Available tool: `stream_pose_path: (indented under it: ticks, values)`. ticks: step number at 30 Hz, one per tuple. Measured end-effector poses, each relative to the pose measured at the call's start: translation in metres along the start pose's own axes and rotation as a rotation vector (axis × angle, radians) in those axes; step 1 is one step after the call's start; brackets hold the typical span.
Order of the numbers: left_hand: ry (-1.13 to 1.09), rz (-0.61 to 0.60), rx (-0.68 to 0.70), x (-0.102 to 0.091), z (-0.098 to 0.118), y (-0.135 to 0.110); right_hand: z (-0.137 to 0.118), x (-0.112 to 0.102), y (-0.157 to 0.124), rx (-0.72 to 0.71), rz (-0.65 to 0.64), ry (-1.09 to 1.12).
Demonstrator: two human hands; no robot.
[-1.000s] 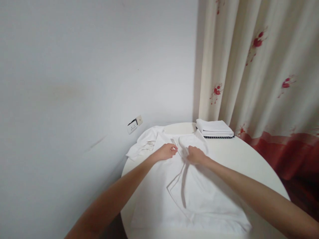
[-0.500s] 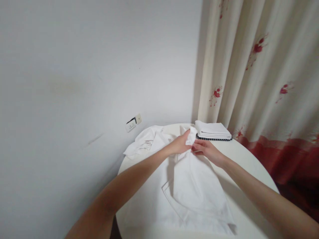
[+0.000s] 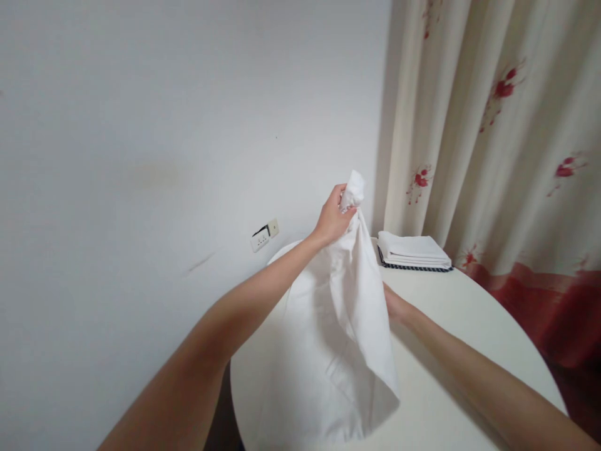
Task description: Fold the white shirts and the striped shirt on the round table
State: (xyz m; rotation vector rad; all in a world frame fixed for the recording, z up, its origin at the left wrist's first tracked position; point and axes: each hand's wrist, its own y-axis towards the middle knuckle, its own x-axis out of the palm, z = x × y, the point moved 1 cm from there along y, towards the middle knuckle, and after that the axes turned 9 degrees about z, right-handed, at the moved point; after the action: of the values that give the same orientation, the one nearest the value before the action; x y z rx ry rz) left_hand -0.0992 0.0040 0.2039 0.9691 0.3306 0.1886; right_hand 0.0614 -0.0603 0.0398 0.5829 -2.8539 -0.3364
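My left hand (image 3: pixel 335 213) is closed around the bunched upper end of a white garment (image 3: pixel 364 288), holding it up above the round table. From the grip the fabric hangs in long folds, and its lower part spreads over the tabletop. The kind of garment is hard to make out; faint stitched lines show low on it. On the right side of the hanging cloth is my right hand (image 3: pixel 393 305), low near the table. Its fingers are hidden behind the fabric, so their grip does not show.
A neat stack of folded white cloth (image 3: pixel 413 250), with a black-and-white patterned edge beneath, lies at the back right of the white round table (image 3: pixel 451 326). Behind are a wall with a socket (image 3: pixel 260 239) and a floral curtain (image 3: pixel 451 138).
My left hand has raised the garment's bunched end, and the cloth now hangs upright. My right hand has left that end and moved lower, behind the fabric.
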Motion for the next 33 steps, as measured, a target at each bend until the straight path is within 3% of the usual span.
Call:
stream_pose_path:
  ticks: [3, 5, 10, 14, 16, 19, 23, 26, 28, 30, 33]
  values:
    - [-0.057, 0.051, -0.086, -0.010, -0.013, 0.006, 0.002, 0.025, -0.023, 0.024, -0.143, 0.117]
    - [-0.084, 0.059, -0.118, -0.012, -0.012, 0.005, -0.005, 0.039, -0.031, -0.079, -0.136, 0.129]
    - [-0.156, -0.027, -0.168, 0.002, 0.017, -0.004, -0.010, 0.082, -0.016, -0.174, 0.186, 0.086]
    - [-0.176, -0.018, -0.145, 0.003, 0.037, 0.001, 0.021, 0.098, 0.005, -0.069, 0.405, -0.039]
    - [-0.146, 0.071, -0.140, -0.014, 0.037, 0.011, 0.042, 0.092, 0.009, 0.013, 0.424, -0.160]
    - [-0.050, 0.261, -0.150, -0.062, 0.023, 0.021, 0.060, 0.065, 0.011, 0.033, 0.466, -0.303]
    - [0.180, 0.405, -0.251, -0.139, -0.014, 0.000, 0.037, 0.018, 0.024, -0.149, 0.667, -0.368]
    - [0.439, 0.321, -0.403, -0.170, -0.043, -0.041, 0.001, -0.004, 0.045, -0.226, 0.815, -0.265]
    - [0.548, 0.235, -0.414, -0.170, -0.053, -0.070, -0.019, -0.005, 0.059, -0.199, 0.878, -0.142]
    - [0.473, 0.061, -0.367, -0.154, -0.054, -0.097, -0.031, 0.004, 0.069, -0.170, 0.857, -0.037]
    - [0.147, -0.296, -0.414, -0.110, -0.044, -0.131, -0.038, 0.033, 0.075, -0.193, 0.736, 0.012]
